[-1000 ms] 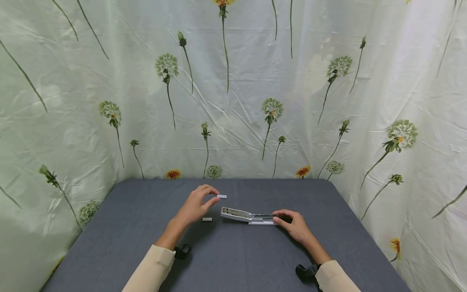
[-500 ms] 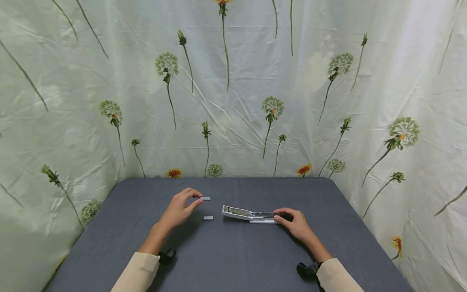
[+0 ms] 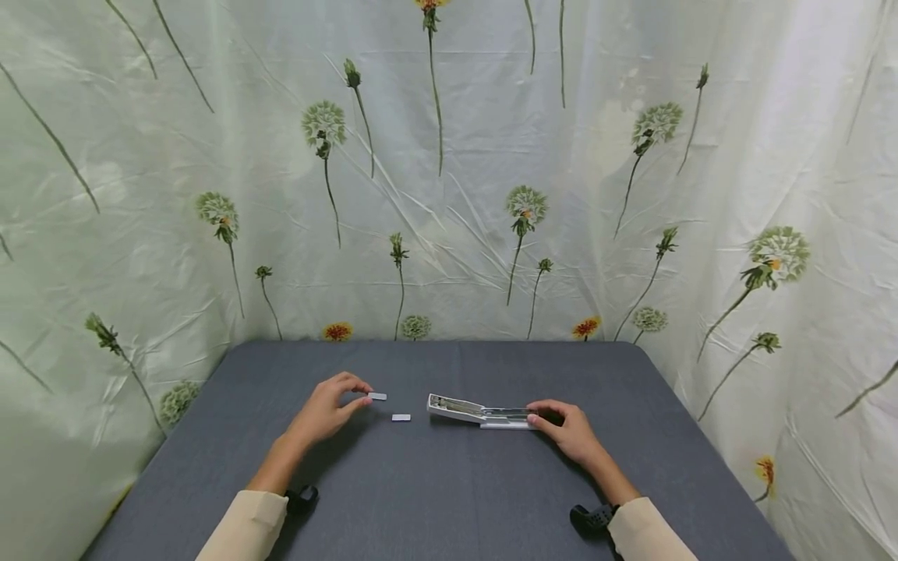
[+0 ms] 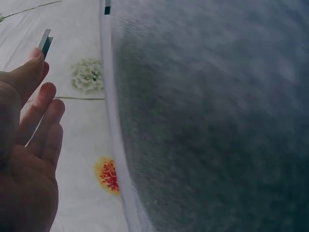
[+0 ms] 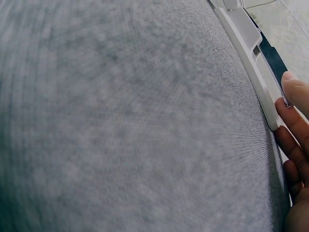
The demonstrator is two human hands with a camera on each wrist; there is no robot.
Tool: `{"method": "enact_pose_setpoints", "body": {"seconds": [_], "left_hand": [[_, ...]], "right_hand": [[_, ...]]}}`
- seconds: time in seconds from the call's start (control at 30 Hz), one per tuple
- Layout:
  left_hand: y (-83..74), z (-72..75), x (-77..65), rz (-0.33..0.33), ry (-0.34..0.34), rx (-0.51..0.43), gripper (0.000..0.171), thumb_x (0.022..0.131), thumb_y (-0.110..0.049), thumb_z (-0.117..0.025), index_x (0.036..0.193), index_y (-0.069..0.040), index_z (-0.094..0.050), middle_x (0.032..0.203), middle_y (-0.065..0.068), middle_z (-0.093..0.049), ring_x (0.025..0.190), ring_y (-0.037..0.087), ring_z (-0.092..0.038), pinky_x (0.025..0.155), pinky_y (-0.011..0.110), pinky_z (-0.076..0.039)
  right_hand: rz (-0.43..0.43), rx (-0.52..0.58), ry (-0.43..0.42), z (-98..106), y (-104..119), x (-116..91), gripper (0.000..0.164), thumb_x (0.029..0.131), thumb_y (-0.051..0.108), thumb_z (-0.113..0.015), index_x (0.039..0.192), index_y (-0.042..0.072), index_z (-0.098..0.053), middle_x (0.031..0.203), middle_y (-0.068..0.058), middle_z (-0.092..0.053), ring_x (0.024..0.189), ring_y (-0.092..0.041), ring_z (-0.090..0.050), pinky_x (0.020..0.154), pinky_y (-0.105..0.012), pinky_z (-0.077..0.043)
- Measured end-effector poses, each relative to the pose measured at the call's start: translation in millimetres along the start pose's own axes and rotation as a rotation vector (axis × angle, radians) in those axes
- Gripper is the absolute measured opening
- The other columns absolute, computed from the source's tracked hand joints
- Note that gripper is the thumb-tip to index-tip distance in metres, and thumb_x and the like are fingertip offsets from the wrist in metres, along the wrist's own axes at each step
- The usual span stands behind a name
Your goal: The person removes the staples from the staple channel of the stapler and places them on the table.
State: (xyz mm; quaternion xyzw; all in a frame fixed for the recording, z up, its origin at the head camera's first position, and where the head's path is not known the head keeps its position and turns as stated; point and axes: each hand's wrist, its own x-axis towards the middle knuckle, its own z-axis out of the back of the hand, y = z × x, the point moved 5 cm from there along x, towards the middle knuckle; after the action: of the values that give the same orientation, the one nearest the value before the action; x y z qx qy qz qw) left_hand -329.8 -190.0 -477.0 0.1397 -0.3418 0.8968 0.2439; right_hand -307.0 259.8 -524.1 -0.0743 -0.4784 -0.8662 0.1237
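A white stapler (image 3: 454, 410) lies opened out on the table, its top folded back toward the left. My right hand (image 3: 570, 433) grips its right end; in the right wrist view the thumb (image 5: 294, 89) and index finger pinch the metal magazine (image 5: 274, 60) above the white base (image 5: 251, 65). To the stapler's left, my left hand (image 3: 330, 407) pinches a short strip of staples (image 3: 377, 396) between thumb and forefinger. Its channel-like profile shows in the left wrist view, the other fingers (image 4: 41, 121) loosely bent below. A second staple strip (image 3: 401, 418) lies on the table between that hand and the stapler.
A dark grey cloth covers the table (image 3: 449, 491). Behind it and along both sides hangs a pale curtain (image 3: 449, 234) printed with dandelions. Dark bands (image 3: 302, 499) sit on both wrists.
My left hand has moved left and toward me with the staple strip, away from the stapler. The right hand and the stapler have stayed in place.
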Motion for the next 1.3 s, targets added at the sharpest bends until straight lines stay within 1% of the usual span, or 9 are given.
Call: {"method": "enact_pose_setpoints", "body": {"seconds": [0.07,0.27,0.43,0.73,0.87,1.0,1.3], "left_hand": [[2.6,-1.0,-1.6,0.006,0.015,0.002,0.017,0.090,-0.017,-0.080,0.106,-0.017,-0.077,0.107,-0.001,-0.070,0.103,0.029,-0.069,0.091,0.054,-0.055],[9.8,-3.4,-3.3,0.035,0.033,0.029,0.016,0.088,-0.022,-0.082,0.104,-0.024,-0.079,0.106,-0.004,-0.069,0.104,0.026,-0.068,0.092,0.052,-0.054],[12.5,-5.7,-3.6,0.059,0.068,0.048,0.015,0.088,-0.027,-0.082,0.103,-0.025,-0.081,0.105,-0.004,-0.068,0.103,0.024,-0.066,0.090,0.052,-0.053],[17.2,-11.8,-6.1,0.100,0.111,0.071,0.015,0.086,-0.027,-0.084,0.102,-0.028,-0.083,0.101,-0.007,-0.067,0.096,0.018,-0.065,0.086,0.045,-0.054],[18.8,-14.8,-5.9,0.104,0.120,0.084,0.015,0.086,-0.027,-0.084,0.101,-0.027,-0.084,0.101,-0.005,-0.068,0.095,0.018,-0.065,0.084,0.044,-0.054],[19.7,-17.0,-5.1,0.091,0.122,0.100,0.014,0.086,-0.027,-0.084,0.100,-0.026,-0.084,0.101,-0.004,-0.068,0.096,0.019,-0.065,0.085,0.045,-0.054],[16.3,-19.0,-5.6,0.082,0.136,0.091,0.012,0.086,-0.024,-0.084,0.098,-0.022,-0.084,0.098,-0.002,-0.069,0.092,0.019,-0.065,0.082,0.042,-0.054]], "right_hand": [[0.002,-0.004,0.001,0,0,0,0.023,0.093,0.026,-0.079,0.114,0.018,-0.078,0.105,0.000,-0.076,0.091,-0.003,-0.063,0.083,-0.023,-0.051],[0.020,0.001,0.002,2,2,1,0.023,0.094,0.026,-0.078,0.114,0.017,-0.078,0.104,-0.001,-0.076,0.090,-0.003,-0.063,0.082,-0.023,-0.051],[0.014,0.008,0.005,1,1,1,0.022,0.094,0.026,-0.078,0.114,0.017,-0.078,0.104,-0.001,-0.075,0.090,-0.003,-0.063,0.082,-0.022,-0.051],[0.002,0.008,0.001,0,-2,-1,0.022,0.093,0.026,-0.078,0.114,0.018,-0.078,0.104,-0.001,-0.075,0.091,-0.003,-0.063,0.083,-0.022,-0.051],[0.006,0.005,-0.002,0,-2,-1,0.022,0.093,0.026,-0.078,0.113,0.017,-0.078,0.104,-0.001,-0.075,0.090,-0.003,-0.063,0.082,-0.022,-0.051],[0.002,0.009,-0.001,-1,-1,0,0.022,0.093,0.027,-0.078,0.114,0.017,-0.078,0.104,-0.001,-0.076,0.090,-0.004,-0.063,0.082,-0.023,-0.051],[-0.015,0.001,0.008,-1,-3,1,0.023,0.093,0.028,-0.078,0.114,0.018,-0.078,0.105,0.000,-0.075,0.091,-0.004,-0.063,0.083,-0.023,-0.051]]}}
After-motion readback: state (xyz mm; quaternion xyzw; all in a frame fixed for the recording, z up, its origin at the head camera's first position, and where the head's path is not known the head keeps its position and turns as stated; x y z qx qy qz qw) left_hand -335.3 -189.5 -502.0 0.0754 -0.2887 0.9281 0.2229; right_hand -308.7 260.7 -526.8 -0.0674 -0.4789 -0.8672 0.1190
